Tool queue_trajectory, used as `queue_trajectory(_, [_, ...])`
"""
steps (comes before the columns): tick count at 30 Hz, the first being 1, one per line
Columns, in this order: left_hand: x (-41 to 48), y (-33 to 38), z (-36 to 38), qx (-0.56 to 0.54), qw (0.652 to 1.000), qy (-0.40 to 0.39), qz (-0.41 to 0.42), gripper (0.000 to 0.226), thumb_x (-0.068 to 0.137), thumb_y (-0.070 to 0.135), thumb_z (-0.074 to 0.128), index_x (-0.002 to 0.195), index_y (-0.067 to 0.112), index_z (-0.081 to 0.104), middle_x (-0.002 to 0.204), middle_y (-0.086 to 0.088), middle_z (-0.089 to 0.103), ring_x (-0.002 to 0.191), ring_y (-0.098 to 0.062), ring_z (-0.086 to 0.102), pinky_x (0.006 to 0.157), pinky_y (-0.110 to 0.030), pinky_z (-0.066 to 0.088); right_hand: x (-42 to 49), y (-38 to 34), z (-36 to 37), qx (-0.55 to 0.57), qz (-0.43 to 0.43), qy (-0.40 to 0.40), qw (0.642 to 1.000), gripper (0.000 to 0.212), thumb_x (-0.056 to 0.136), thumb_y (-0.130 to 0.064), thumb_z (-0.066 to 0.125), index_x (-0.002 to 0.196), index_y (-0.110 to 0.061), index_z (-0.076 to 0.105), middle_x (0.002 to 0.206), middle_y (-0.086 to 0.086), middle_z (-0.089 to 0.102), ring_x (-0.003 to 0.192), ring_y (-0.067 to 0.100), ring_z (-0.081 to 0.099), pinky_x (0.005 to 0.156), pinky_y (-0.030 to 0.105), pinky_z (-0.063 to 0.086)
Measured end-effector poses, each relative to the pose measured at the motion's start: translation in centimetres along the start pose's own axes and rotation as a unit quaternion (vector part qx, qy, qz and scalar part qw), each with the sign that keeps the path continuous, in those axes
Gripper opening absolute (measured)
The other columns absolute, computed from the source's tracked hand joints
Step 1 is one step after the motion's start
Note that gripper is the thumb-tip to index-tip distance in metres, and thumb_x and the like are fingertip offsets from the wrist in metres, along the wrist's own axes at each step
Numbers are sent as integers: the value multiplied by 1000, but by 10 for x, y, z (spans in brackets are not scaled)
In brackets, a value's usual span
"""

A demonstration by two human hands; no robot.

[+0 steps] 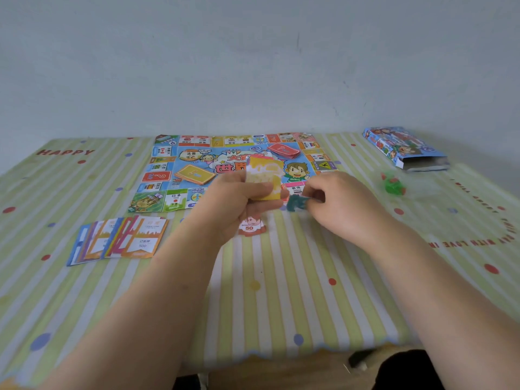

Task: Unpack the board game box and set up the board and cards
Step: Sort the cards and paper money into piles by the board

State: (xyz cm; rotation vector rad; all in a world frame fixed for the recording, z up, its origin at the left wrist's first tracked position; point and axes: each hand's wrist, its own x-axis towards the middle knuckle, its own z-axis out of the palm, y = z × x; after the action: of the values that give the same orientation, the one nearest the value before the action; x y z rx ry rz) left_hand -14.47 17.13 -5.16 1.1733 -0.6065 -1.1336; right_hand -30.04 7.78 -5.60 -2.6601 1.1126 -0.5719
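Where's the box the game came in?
In the head view, the box lies at the far right of the table, beyond the green pieces and right of the board.

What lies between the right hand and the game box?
Head view: a small green heap of pieces with red bits lies on the tablecloth between the right hand and game box.

Bare forearms [157, 291], dark trousers [408, 370] perhaps (bottom edge)

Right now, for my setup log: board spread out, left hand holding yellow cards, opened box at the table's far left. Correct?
Not quite: the head view shows the opened box at the far right of the table, not left. The board is spread out and the left hand holds yellow cards, as you said.
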Motion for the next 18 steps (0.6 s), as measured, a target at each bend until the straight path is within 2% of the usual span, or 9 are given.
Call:
queue_trajectory(3, [3,4,-7,-19,996,71,49,12,91,-8,55,100,-3,60,101,-17,69,84,-24,74,62,-22,59,0,-5,-4,111,58,-15,992,6,84,-17,62,86,-20,67,81,-4,66,77,17,60,64,28,44])
queue_trajectory(6, [6,6,-14,-21,990,120,72,16,91,-6,56,105,-2,60,102,-15,70,86,-22,74,67,-24,60,2,-9,2,217,113,-37,969,15,83,-14,61,90,-27,64,86,-4,66,77,14,63,65,30,47])
queue_trajectory(8, [6,6,-15,-22,988,132,72,20,91,-6,56,111,-2,59,103,-15,70,85,-21,74,67,-24,60,3,-12,11,262,142,-33,954,20,82,-11,58,90,-29,59,91,0,66,75,19,65,65,36,51])
queue_trajectory(11, [5,4,-13,-6,989,133,67,21,91,-7,56,111,-2,59,105,-17,69,84,-21,74,63,-22,59,4,-18,21,292,179,-34,939,22,85,-8,55,100,-23,56,97,5,64,68,24,65,57,35,48])
queue_trajectory(14, [3,4,-9,9,989,138,55,19,91,-6,56,108,2,59,103,-14,69,83,-20,74,60,-21,59,5,-23,27,270,190,-41,943,24,87,-7,51,106,-21,51,99,5,61,66,25,67,53,32,46])
queue_trajectory(16, [3,4,-8,16,988,142,50,19,91,-6,57,107,4,60,103,-13,69,81,-19,74,59,-20,59,5,-27,29,201,171,-38,964,27,86,-8,51,110,-19,48,93,2,58,74,25,66,56,31,46])
queue_trajectory(18, [3,4,-8,20,988,144,48,19,91,-5,57,107,4,60,105,-13,69,81,-19,74,59,-20,59,6,-31,30,111,141,-36,983,32,87,-9,53,118,-15,45,80,-5,50,73,21,59,58,31,43])
